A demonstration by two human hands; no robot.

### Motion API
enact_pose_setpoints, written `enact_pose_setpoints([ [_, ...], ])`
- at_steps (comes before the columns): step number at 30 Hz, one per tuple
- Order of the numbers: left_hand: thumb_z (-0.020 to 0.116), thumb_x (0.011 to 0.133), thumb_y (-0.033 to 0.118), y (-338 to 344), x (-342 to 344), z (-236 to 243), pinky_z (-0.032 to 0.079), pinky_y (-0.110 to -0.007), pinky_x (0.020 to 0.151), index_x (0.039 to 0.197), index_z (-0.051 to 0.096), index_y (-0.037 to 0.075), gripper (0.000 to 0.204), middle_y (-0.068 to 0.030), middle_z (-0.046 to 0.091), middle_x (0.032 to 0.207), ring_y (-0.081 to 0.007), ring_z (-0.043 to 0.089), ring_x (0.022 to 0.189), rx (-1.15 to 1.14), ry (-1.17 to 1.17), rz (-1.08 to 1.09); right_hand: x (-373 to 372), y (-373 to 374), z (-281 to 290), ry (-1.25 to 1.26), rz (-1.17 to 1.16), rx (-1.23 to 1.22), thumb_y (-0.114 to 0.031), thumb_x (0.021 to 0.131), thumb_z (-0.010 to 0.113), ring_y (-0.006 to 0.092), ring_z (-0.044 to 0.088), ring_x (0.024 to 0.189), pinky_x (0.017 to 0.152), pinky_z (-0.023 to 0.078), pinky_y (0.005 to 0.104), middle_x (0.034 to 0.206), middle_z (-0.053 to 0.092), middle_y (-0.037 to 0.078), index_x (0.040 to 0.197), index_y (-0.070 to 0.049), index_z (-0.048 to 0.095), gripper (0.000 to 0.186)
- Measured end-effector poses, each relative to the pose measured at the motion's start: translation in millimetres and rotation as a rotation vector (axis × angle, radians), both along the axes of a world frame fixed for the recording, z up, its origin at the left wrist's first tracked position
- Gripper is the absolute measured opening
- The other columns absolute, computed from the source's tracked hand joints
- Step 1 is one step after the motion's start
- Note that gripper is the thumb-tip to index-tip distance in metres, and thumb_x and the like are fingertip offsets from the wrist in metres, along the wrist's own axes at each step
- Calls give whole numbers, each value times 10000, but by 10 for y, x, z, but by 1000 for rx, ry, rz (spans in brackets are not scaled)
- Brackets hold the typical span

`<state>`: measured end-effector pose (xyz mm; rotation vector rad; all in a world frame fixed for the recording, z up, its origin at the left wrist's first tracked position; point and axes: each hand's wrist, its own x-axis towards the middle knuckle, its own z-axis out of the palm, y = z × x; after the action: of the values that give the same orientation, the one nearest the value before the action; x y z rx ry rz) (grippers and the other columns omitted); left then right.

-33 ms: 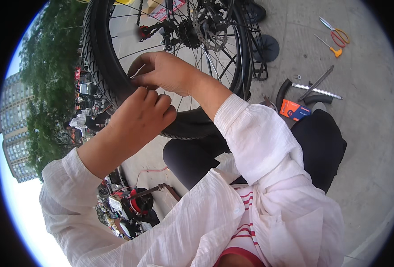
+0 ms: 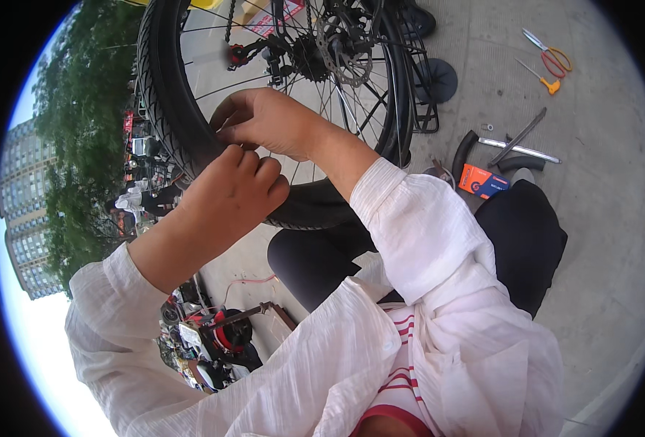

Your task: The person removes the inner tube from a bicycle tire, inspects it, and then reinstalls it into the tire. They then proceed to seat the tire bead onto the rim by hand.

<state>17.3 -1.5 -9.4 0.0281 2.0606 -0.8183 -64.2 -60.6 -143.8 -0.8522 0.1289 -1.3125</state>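
A black bicycle tyre (image 2: 163, 76) runs round a spoked wheel with a disc brake (image 2: 343, 44) and rear sprockets (image 2: 309, 58). My right hand (image 2: 271, 125) has its fingers curled onto the inner edge of the tyre at the rim. Just below it, my left hand (image 2: 231, 191) is closed against the same part of the tyre, knuckles up; whatever its fingertips grip is hidden under the hand. The lower stretch of the tyre (image 2: 311, 207) shows beyond both hands, above my dark-trousered knee (image 2: 308, 269).
At right on the concrete lie scissors (image 2: 555, 60), a yellow-handled tool (image 2: 552, 85), metal bars (image 2: 537, 153), curved black pieces (image 2: 464, 149) and an orange-blue box (image 2: 482, 180). At left are parked two-wheelers (image 2: 227, 331), distant people (image 2: 147, 197), trees and a tall building.
My right hand has shifted very slightly downward at the rim. Otherwise the hands, wheel and surroundings look the same.
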Motion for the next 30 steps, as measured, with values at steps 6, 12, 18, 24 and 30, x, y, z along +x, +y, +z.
enact_pose_setpoints([
  [6, 635, 721, 178, -4, -4, 3, 440, -275, 769, 911, 588, 131, 202, 16, 547, 832, -147, 581, 825, 16, -7, -31, 39, -18, 28, -13, 59, -95, -1, 850, 595, 150, 642, 904, 831, 514, 279, 1020, 704, 111, 1122, 56, 668, 287],
  [12, 622, 731, 181, 32, -17, -3, 434, -271, 812, 930, 585, 126, 209, 12, 563, 854, -152, 580, 892, 5, 35, -17, -28, 1, 43, 128, 51, -111, -74, 895, 593, 134, 637, 900, 799, 508, 273, 1000, 708, 94, 1137, 54, 666, 283],
  [18, 631, 746, 182, -5, -16, -60, 416, -283, 838, 973, 581, 117, 242, 2, 556, 854, -153, 566, 923, 106, 80, 39, -241, 68, -287, -35, 172, -42, -227, 997, 576, 165, 662, 939, 870, 547, 310, 1054, 690, 79, 1149, -19, 679, 278],
  [24, 806, 628, 392, 85, 41, -244, 408, -281, 829, 989, 588, 71, 530, -4, 540, 897, -166, 543, 895, 25, -9, 126, -573, 269, -1204, 704, 126, -78, -226, 821, 711, 206, 680, 942, 836, 524, 300, 1050, 712, 123, 1131, -51, 704, 357],
  [30, 803, 645, 455, 265, 77, -582, 410, -266, 793, 1177, 569, 40, 714, -23, 530, 985, -154, 527, 910, -51, -62, 52, -339, 760, -1578, 653, 96, -41, -143, 788, 709, 225, 660, 954, 862, 502, 313, 1003, 715, 119, 1178, -80, 679, 397],
])
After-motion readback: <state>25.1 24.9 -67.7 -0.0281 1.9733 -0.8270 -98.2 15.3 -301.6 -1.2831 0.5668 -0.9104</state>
